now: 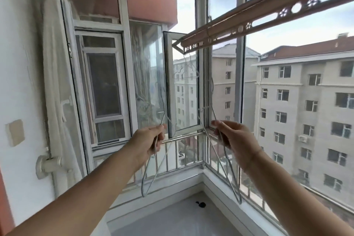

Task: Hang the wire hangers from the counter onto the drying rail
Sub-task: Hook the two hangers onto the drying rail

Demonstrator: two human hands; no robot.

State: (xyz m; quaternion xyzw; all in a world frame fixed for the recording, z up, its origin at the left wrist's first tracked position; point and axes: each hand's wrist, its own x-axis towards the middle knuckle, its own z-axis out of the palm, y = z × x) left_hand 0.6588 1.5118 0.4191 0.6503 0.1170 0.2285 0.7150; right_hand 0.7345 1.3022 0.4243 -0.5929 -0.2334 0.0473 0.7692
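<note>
**Two hangers in hand, a few already up**

I judge the job partly done. At the far end of the drying rail (249, 25), near the window corner, thin wire hangers (188, 70) already dangle. I make out at least two, but the wires overlap against the sky and I cannot count them surely.

Two more are with me, one per hand. My left hand (151, 141) is curled round the neck of one wire hanger (144, 193), its hook pointing up in front of the open casement (172, 86) and its body hanging down below my wrist. My right hand (235, 140) pinches the second wire hanger (238, 197) near its top, the triangle trailing down towards the sill. Both are held well below the rail, not yet touching it.

The counter (172, 220) shows no hangers in the part I can see, only one small black object (200, 204). So what is left, as I read it, is lifting these two and hooking them on; more may lie out of view.
</note>
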